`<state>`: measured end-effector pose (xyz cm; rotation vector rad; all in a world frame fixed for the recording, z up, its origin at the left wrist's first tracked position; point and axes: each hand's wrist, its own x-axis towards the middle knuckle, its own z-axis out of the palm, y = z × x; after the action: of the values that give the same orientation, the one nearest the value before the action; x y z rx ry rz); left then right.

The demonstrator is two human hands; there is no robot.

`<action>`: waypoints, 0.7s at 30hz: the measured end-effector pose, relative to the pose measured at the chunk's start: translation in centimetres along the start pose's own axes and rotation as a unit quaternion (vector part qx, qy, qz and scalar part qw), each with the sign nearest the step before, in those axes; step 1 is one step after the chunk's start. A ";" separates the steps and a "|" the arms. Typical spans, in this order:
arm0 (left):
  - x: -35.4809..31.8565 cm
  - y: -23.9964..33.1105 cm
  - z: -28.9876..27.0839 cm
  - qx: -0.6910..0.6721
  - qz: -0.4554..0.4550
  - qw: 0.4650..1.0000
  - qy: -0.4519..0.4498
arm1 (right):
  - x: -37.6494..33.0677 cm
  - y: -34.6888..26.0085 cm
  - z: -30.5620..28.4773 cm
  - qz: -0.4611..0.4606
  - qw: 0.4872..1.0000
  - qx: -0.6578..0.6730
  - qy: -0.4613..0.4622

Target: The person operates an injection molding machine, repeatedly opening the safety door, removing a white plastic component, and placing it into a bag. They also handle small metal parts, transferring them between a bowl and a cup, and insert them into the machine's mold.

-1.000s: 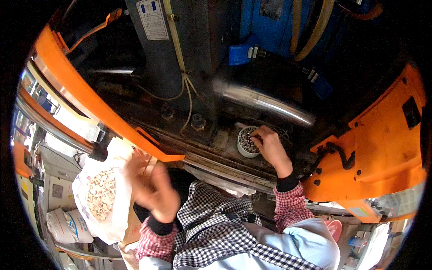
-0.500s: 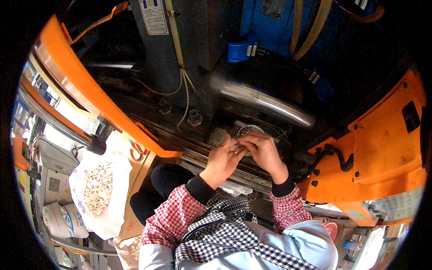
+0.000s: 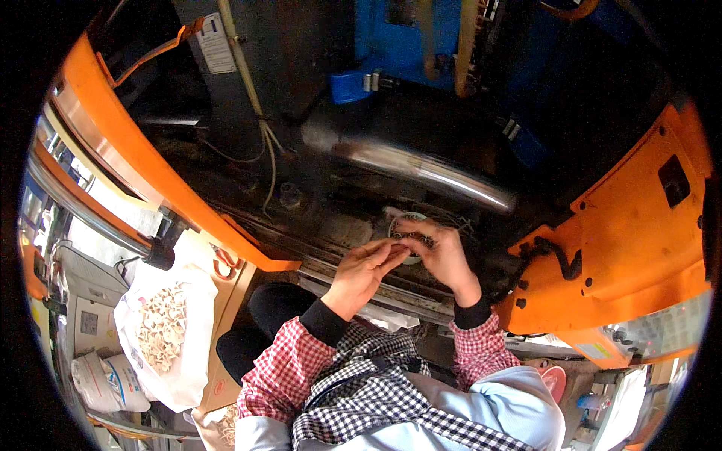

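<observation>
Both my hands meet just in front of a small round pale bowl that holds small dark pieces. My left hand is turned partly palm up, its fingers pressed together; whatever lies in them is hidden or too small to name. My right hand arches over the near side of the bowl. Its thumb comes close to the left fingertips, and a gap shows between that thumb and the other fingers, with nothing visible in it.
A shiny metal bar crosses the dark machine bed beyond my hands. Orange guards stand left and right. At left, a white bag of pale small parts sits by a cardboard box with orange-handled scissors.
The fingertips were pinched together over something tiny; now my right hand's fingers have spread and lifted over the bowl. My left hand has flattened and shifted slightly left. The view has shifted too.
</observation>
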<state>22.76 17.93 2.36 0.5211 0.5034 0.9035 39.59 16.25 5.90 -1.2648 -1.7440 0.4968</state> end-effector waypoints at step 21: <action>1.1 -1.1 -2.1 0.071 -0.027 0.995 0.062 | -0.4 3.8 -0.1 0.022 0.977 -0.211 -0.012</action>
<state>22.69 18.70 -0.08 0.5805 0.6962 0.8553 41.75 17.39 3.01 -1.5982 -1.9085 0.1675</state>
